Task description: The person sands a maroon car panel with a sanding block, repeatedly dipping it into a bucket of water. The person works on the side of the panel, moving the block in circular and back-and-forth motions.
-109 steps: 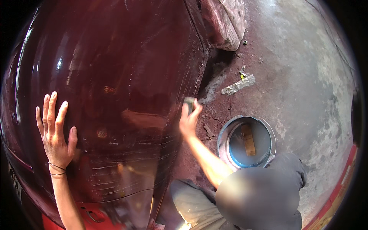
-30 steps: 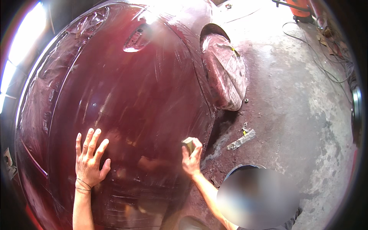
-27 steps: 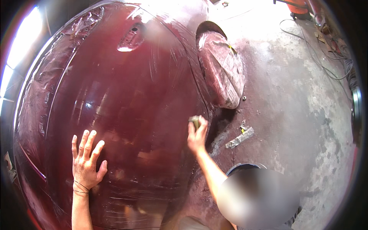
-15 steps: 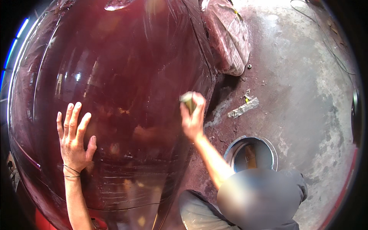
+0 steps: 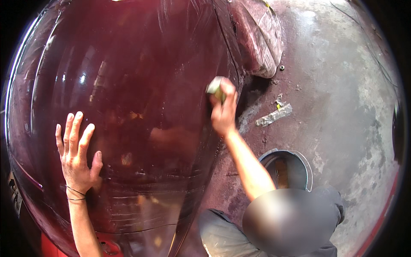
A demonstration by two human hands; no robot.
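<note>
A glossy, wet-looking dark red car body panel (image 5: 128,94) fills the left and middle of the head view. My left hand (image 5: 77,158) rests flat on it at the left, fingers stretched out and thumb apart. At the panel's right edge my right hand (image 5: 224,109) grips a small yellow-green and whitish pad (image 5: 216,88), pressed to the surface. Motion blurs the pad slightly, so its exact kind is hard to tell. Fine pale streaks and drops mark the panel's upper and lower parts.
Beside the panel a rounded shape (image 5: 261,38) wears a red-dusted sheet. A crumpled tape strip (image 5: 274,115) lies on the grey, red-dusted floor (image 5: 338,111). By my right arm stands a bucket (image 5: 302,158) with something brown inside. A thin cable (image 5: 372,55) runs at far right.
My right hand has moved up and slightly right along the panel's edge with the pad. My left hand stays flat; the whole view has shifted a little.
</note>
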